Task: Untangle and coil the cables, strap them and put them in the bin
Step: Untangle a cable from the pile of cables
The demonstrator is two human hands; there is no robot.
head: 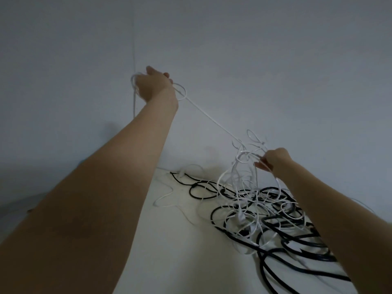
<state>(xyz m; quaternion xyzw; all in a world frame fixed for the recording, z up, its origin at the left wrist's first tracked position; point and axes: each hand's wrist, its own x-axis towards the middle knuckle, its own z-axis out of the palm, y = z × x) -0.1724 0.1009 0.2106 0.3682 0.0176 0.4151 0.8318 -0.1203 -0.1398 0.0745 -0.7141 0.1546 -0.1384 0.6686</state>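
Overhead, left hand (153,85) at eleven o'clock, fist clenched around a white cable (212,118) stretched taut. Right hand (273,159) at three o'clock, fingertips pinching its knotted loops. Black cables (282,230) tangled on white table (169,240), five o'clock.

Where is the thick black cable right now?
In the head view, the thick black cable lies on the white table, lower right, tangled with thin white cables below the right hand.

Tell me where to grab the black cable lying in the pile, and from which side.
Take the black cable at its far loop on the white table, coming from the left. That loop lies nearly clear of the white cable, whereas nearer the right hand both are knotted. The left hand would need freeing first.
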